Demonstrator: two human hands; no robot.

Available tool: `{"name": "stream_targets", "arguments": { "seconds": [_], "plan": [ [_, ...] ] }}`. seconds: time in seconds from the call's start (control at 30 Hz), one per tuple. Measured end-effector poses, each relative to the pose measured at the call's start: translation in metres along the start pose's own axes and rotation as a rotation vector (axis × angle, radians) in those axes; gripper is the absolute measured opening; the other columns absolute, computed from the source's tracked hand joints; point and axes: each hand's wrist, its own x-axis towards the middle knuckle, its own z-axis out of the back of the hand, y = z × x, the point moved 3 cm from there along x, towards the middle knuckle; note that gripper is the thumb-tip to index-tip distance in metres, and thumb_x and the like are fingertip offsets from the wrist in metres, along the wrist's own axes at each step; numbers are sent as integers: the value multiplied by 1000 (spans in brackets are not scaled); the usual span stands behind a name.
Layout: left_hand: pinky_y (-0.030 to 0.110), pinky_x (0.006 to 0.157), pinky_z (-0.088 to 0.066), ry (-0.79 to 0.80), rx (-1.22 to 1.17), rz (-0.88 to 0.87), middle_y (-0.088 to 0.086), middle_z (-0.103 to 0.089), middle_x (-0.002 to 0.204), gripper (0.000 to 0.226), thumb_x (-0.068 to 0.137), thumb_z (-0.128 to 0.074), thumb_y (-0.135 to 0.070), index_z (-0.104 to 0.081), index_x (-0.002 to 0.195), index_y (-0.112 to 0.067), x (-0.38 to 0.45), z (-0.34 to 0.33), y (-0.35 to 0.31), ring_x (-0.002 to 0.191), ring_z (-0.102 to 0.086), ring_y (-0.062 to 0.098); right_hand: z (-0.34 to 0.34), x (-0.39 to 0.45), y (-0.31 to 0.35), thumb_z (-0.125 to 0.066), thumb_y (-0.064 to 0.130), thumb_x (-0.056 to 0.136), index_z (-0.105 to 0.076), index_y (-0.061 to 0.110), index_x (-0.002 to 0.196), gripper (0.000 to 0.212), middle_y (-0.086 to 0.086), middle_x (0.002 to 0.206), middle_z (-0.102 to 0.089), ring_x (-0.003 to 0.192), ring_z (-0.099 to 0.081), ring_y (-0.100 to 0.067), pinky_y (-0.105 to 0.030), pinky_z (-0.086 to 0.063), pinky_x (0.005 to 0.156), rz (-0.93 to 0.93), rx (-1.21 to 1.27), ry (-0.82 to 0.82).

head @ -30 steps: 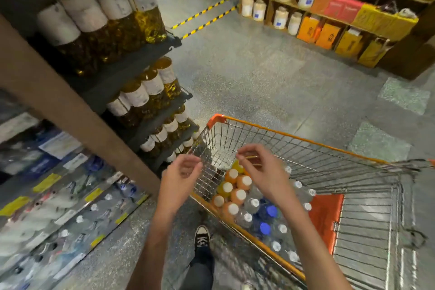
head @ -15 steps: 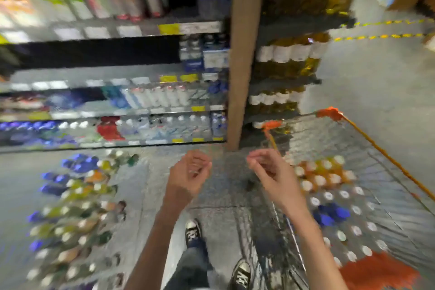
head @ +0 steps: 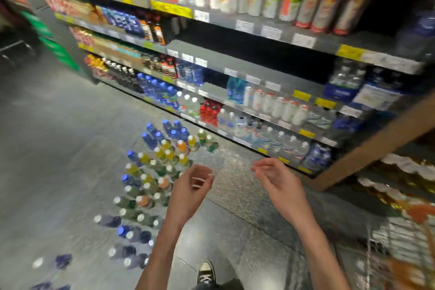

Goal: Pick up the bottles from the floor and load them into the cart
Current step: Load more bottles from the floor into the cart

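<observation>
Left hand (head: 190,187) and right hand (head: 279,181), both raised over the floor (head: 58,148) with fingers loosely curled, holding nothing. Below and left of the left hand, the bottles (head: 153,172) stand upright in a cluster on the floor, with blue, white and orange caps. The cart (head: 404,249), motion-blurred, lies at the lower right edge. Behind, stocked shelves (head: 259,70) of drinks. 1 shoe (head: 206,272) shows at the bottom.

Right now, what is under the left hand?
Under the left hand stand many bottles upright on the grey floor, caps blue, white and orange. The forearm covers some bottles beside it, so their number cannot be told.
</observation>
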Motion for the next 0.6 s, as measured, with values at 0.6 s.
{"name": "stream_targets", "arguments": {
  "seconds": [0.6],
  "plan": [
    [22,72,-57,-107,109,272,-9,-72,84,7,89,-70,-18,-65,94,-21,298,48,123,74,-67,1,-125,336,-52,-71,14,92,-67,17,105,13,5,94,-74,92,-71,-10,-28,-56,86,-84,-133,217]
  ]
}}
